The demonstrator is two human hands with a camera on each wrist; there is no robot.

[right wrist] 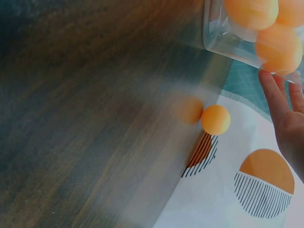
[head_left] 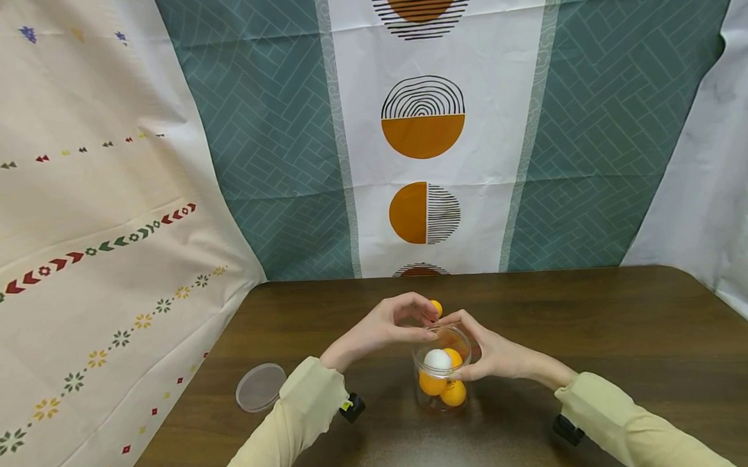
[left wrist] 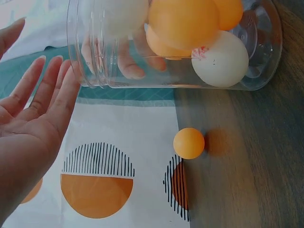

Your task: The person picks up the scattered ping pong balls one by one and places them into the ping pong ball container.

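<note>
Head view shows a clear jar [head_left: 442, 380] of orange and white balls [head_left: 438, 359] standing upright on the counter [head_left: 604, 335]. Right hand [head_left: 488, 350] curls around its far side, grasping it. Left hand [head_left: 387, 325] hovers released at the rim, fingers straight. Beyond, a loose orange ball [head_left: 436, 307] lies on the counter. A lid [head_left: 260, 387] lies well apart to the left.

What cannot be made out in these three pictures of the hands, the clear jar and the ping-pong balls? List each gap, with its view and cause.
- Ball count in the jar: every view, balls overlap or are cut off.
- Left hand fingers touching the rim or not: head view, too small.
- Loose orange ball: head view, half hidden by fingers.
- Right hand: right wrist view, cut off by the edge.
- Lid detail: too small.
</note>
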